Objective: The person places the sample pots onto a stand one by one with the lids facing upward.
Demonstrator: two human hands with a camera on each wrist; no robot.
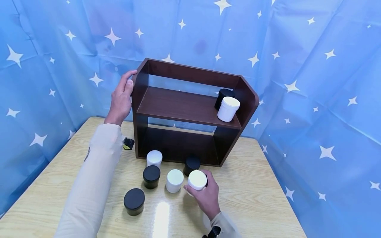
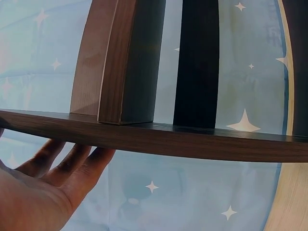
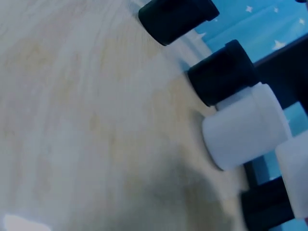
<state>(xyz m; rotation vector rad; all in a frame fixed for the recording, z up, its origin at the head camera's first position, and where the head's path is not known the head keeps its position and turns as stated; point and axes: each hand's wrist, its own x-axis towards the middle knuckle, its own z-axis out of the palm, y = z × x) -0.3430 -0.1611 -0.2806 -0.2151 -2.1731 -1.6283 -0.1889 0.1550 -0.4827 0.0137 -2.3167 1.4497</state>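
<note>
Our right hand (image 1: 207,195) pinches a white jar (image 1: 197,180) in front of the bottom edge of the shelf (image 1: 178,102), toward its right corner, so we should keep it upright and not bump the black jar (image 1: 191,164) just behind it. Our left hand (image 1: 120,100), fingers a bit spread, rests on the shelf's left edge, and a soft, steady touch there should stop any wobble. All the jars on the table (image 1: 253,191) look closed, so we can't tell what is inside.

Cream sleeves (image 1: 95,175) carry black wrist devices (image 1: 129,142), the left one yellow-marked.
</note>
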